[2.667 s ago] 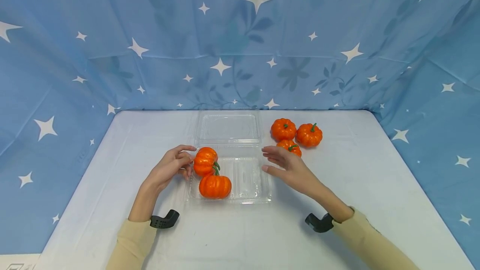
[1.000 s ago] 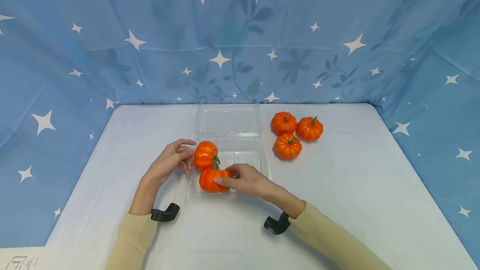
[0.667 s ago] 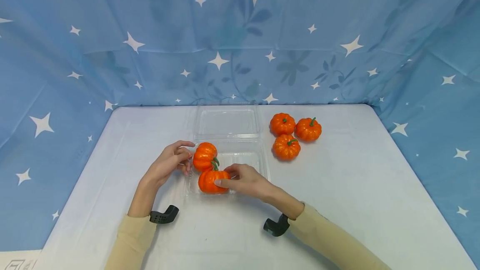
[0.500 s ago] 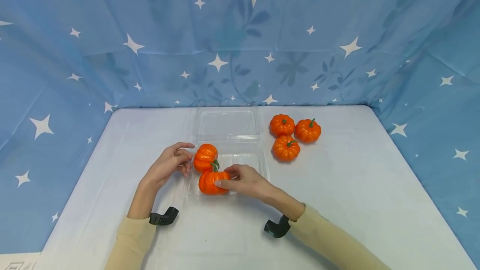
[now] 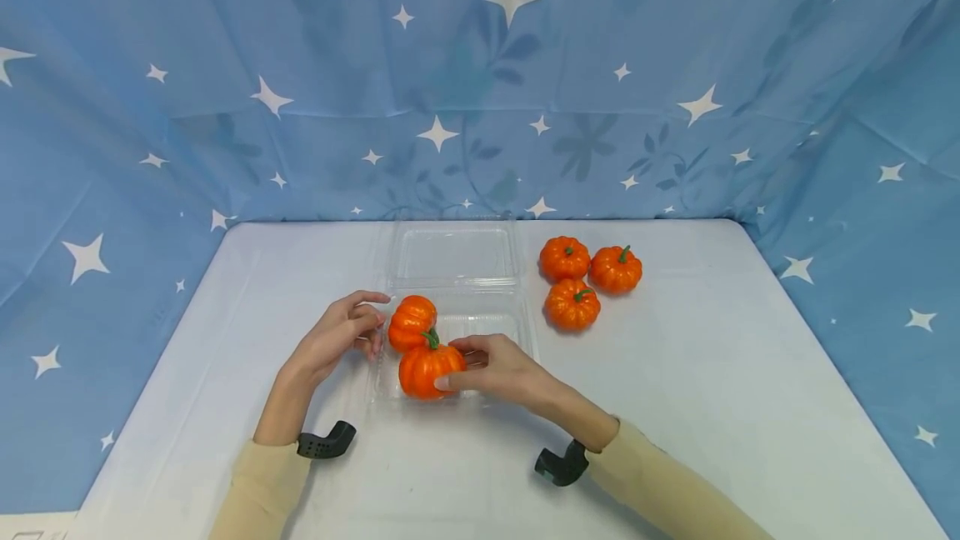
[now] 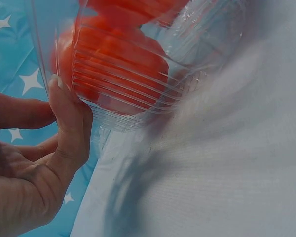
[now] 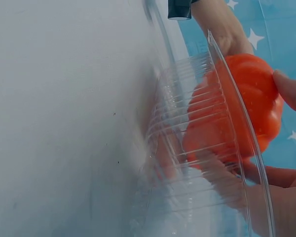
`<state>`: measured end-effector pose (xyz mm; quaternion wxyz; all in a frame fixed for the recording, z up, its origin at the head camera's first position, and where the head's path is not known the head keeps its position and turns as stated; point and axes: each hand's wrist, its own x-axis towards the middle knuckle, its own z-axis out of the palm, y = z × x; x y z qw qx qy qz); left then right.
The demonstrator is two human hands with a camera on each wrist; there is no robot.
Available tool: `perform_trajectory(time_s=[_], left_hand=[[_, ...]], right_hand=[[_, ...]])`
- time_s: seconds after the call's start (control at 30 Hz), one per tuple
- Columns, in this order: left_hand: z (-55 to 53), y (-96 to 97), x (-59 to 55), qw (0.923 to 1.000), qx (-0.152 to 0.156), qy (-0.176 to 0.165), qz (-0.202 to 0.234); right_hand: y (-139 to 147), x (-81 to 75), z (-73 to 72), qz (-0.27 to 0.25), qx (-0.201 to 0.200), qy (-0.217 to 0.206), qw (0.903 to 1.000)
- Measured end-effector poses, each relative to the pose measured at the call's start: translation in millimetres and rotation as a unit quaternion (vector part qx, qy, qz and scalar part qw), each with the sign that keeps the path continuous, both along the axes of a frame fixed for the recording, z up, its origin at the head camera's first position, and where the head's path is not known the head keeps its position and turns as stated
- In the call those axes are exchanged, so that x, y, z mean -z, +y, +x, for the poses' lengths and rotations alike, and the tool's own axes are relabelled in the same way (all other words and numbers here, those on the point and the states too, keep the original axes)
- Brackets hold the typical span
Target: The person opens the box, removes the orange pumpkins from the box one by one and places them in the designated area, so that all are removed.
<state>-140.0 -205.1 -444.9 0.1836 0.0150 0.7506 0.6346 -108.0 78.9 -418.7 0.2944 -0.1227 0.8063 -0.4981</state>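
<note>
A clear plastic clamshell container [image 5: 491, 327] lies on the table, its base nearest the hands. In it are two orange toy pumpkins with green stems. My right hand [image 5: 506, 369] grips the front pumpkin [image 5: 423, 372], thumb on the near side and fingers on the far right, seen through the clear wall in the right wrist view. The rear pumpkin [image 5: 412, 323] sits at the left wall, against the front one. At the container's left edge, my left hand [image 5: 337, 336] holds the rim between bent fingers, close by the rear pumpkin [image 6: 118, 61].
The container's lid [image 5: 455, 252] is folded back behind the base. Right of it, three more toy pumpkins cluster together: a rear one [image 5: 565, 258], a right one [image 5: 616, 270] and a near one [image 5: 572, 305]. A blue star-patterned curtain [image 5: 480, 90] surrounds the white table.
My right hand has moved left from the container's right edge and taken hold of the front pumpkin. That pumpkin has since turned, its stem now tipped more upward. The left hand stays in place.
</note>
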Motion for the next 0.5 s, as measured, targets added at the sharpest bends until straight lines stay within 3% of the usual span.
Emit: perform_trajectory(time_s=[0.23,0.5], left_hand=[[0.6,0.0,0.0,1.0000,-0.002,-0.003,0.001],[0.1,0.4,1.3,1.0000,-0.001,0.001,0.001]], right_hand=[[5.6,1.5,1.5,-0.028,0.005,-0.008,0.9996],[14.8,-1.3,3.5,-0.041,0.002,0.014,0.9991]])
